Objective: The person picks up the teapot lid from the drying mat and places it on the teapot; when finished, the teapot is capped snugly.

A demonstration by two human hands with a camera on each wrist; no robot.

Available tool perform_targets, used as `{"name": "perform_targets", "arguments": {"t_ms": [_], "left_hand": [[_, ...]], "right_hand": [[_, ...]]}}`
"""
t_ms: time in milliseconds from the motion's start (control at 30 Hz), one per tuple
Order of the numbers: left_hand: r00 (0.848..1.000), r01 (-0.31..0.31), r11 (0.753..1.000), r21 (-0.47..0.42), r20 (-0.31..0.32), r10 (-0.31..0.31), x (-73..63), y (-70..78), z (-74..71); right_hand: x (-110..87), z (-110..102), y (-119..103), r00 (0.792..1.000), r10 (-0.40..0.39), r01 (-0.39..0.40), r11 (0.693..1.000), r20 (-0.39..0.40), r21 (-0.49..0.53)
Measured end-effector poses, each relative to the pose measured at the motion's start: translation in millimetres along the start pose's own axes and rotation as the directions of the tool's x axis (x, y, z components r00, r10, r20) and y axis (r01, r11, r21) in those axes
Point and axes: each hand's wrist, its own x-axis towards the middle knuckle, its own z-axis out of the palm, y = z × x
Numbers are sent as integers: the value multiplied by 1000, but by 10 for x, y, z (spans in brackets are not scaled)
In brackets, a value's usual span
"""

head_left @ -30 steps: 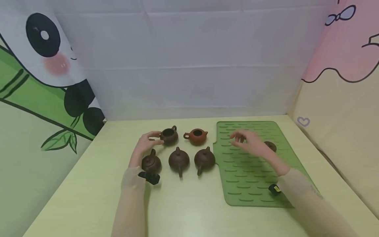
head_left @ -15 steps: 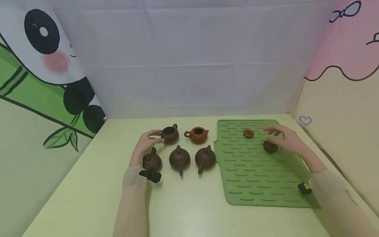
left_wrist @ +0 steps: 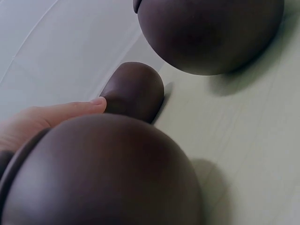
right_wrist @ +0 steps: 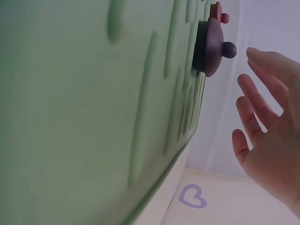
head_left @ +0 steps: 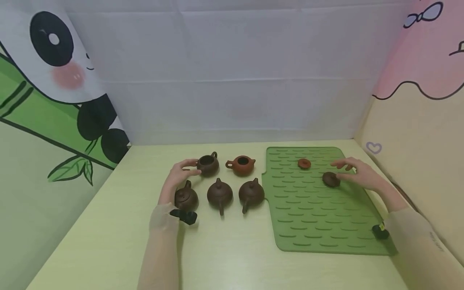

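Note:
At the back left, my left hand (head_left: 179, 174) holds the left side of a dark lidless teapot (head_left: 208, 166) between thumb and fingers; its thumb tip meets the pot (left_wrist: 136, 91) in the left wrist view. Over the green mat, my right hand (head_left: 359, 173) hovers with loosely bent fingers, just right of a dark teapot lid (head_left: 331, 179). A small gap separates these fingers from the lid's knob (right_wrist: 228, 50) in the right wrist view. A reddish lid (head_left: 304, 163) lies farther back on the mat. The reddish-brown teapot (head_left: 243, 166) stands lidless beside the dark one.
In the front row are several lidded dark teapots: one (head_left: 186, 199) under the left wrist, one in the middle (head_left: 219, 194), and one (head_left: 251, 194) close to the edge of the green mat (head_left: 308, 225). A white cloth wall (head_left: 232, 80) rises behind the table.
My right hand has moved right across the mat, from above the reddish lid to beside the dark lid, uncovering the reddish lid. My left hand stays at the dark lidless teapot.

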Motion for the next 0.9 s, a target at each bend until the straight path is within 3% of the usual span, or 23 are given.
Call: {"name": "perform_targets", "arguments": {"t_ms": [467, 900], "left_hand": [[1000, -11, 1000, -12, 18, 11, 35, -42, 19], [1000, 10, 1000, -21, 22, -10, 24, -14, -2]], "right_hand": [[66, 29, 46, 995, 70, -66, 996, 73, -53], [140, 16, -11, 992, 60, -49, 994, 112, -102]]}}
